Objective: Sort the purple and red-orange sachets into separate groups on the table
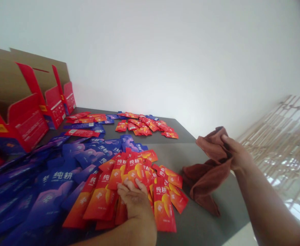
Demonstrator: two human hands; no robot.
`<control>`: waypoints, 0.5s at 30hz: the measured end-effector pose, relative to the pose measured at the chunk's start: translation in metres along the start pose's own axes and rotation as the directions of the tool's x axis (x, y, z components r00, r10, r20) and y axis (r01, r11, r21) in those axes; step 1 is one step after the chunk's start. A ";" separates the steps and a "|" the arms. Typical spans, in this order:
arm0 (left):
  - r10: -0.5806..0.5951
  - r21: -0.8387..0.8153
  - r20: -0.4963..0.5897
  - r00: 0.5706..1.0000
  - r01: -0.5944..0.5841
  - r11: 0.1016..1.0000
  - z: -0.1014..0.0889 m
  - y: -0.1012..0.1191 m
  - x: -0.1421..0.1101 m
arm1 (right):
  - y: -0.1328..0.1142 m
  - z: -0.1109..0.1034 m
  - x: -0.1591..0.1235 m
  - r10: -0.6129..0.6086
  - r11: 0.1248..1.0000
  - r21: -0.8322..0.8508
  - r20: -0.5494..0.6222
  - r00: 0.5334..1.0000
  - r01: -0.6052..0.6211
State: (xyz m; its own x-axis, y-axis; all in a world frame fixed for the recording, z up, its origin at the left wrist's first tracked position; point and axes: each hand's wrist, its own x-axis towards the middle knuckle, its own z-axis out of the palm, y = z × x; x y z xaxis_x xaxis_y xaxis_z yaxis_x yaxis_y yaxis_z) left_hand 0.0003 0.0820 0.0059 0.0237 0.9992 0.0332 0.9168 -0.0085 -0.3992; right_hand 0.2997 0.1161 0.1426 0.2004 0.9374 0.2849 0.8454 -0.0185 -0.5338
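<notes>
1. A person's left hand [133, 195] reaches over a heap of glossy, flat red-and-orange pouches [162, 205] at near center, its bent fingers slightly apart and touching the top ones; whether they pinch one cannot be told.
2. The right hand [233, 152] closes on a crumpled, soft reddish-brown cloth [211, 174], thumb on top, folds hanging loose over the right side of the table; contact with the surface cannot be made out.
3. A strip of the smooth grey table [174, 150] shows between the red heap and the cloth, running to the slanting right edge; the far edge meets a plain white wall [165, 61].
4. Slick blue-and-purple pouches [60, 177] overlap across the near left, running against the red heap.
5. Printed red-and-blue cardboard boxes [25, 123] stand open along the left, tan panels rising behind their cut fronts.
6. More red and blue packets [144, 124] scatter near the far edge.
7. Beyond the right edge, thin pale rods [277, 147] form a lattice.
</notes>
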 end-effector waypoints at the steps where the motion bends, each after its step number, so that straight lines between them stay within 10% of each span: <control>1: 0.020 0.009 -0.017 1.000 -0.020 1.000 -0.002 -0.003 -0.001 | 0.002 -0.007 0.006 -0.017 1.000 -0.025 -0.059 0.998 0.015; 4: 0.051 0.027 -0.045 0.998 -0.049 0.998 -0.009 -0.010 -0.002 | 0.001 -0.014 0.020 -0.074 0.943 -0.334 -0.169 0.983 0.013; 7: 0.049 0.037 0.007 0.999 -0.049 0.998 -0.014 -0.014 -0.002 | -0.009 0.011 0.014 -0.131 0.837 -0.525 0.084 0.988 0.156; 12: 0.032 0.066 -0.027 0.999 -0.030 0.997 -0.012 -0.009 -0.001 | -0.015 0.087 -0.023 -0.262 0.897 -0.129 0.614 0.745 0.422; 15: -0.025 0.090 -0.102 0.994 0.034 0.995 -0.005 -0.005 -0.002 | -0.010 0.112 -0.038 -0.227 0.945 -0.055 0.601 0.766 0.323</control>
State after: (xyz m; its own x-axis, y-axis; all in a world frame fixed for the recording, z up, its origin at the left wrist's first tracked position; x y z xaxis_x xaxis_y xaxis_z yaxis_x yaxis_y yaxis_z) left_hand -0.0024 0.0798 0.0121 0.0415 0.9898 0.1363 0.8774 0.0292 -0.4788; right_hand 0.2278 0.1191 0.0479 -0.3360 0.9316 -0.1386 0.8907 0.2664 -0.3684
